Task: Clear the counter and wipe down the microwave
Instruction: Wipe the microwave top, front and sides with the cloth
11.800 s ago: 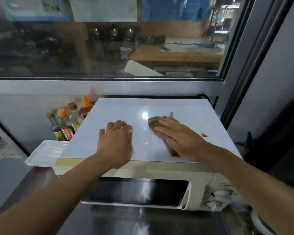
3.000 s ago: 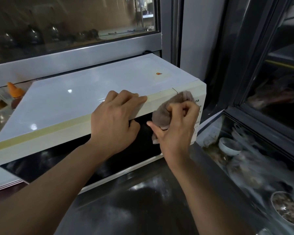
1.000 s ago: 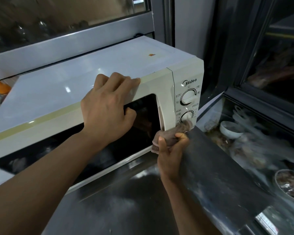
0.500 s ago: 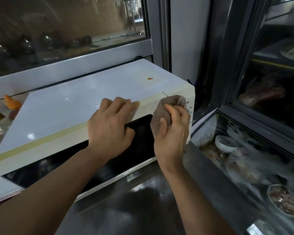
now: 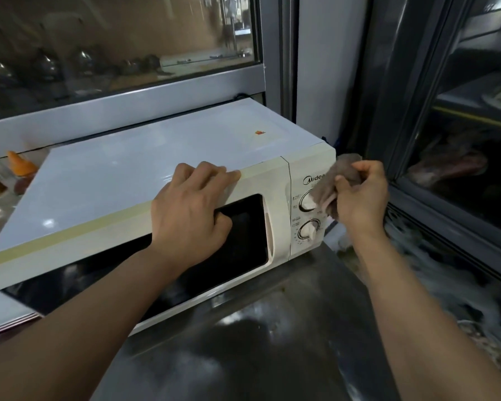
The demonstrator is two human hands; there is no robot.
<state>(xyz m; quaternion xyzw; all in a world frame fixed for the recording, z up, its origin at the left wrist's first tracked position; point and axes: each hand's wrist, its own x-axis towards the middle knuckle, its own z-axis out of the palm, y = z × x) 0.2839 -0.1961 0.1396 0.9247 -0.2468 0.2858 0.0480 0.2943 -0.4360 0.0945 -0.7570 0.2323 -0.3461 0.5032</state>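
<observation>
- while the right hand (image 5: pixel 362 195) pinches a bunched brown cloth (image 5: pixel 337 183) between thumb and curled fingers, it presses the cloth on the upper knob (image 5: pixel 308 201) of the control panel, at the right end of the microwave front.
- the right wrist is bent a little and the forearm comes up from the lower right corner; the back of this hand faces the camera.
- the left hand (image 5: pixel 193 215) is spread over the top front edge of the microwave (image 5: pixel 145 180): the four fingers lie flat on the top, the thumb hangs down against the dark door window (image 5: pixel 243 227). i judge it only steadies the machine, it holds nothing.
- the lower knob (image 5: pixel 308 230) is not covered, and the cloth does not touch it now.
- the microwave stands on the steel table (image 5: pixel 258 342), turned a little, with its back near the window frame.
- how far: the white top looks glossy and without marks, except one small orange sticker (image 5: pixel 260 132), so i think the top is already wiped. the panel is in work now. the door glass, the handle and the sides may still be left; i cannot tell if they are clean.
- for the clearing part: the table in front of the microwave shows no loose things, but it has smears. on the left, behind the microwave, bottles with an orange cap (image 5: pixel 19 164) stand, partly hidden and blurred.
</observation>
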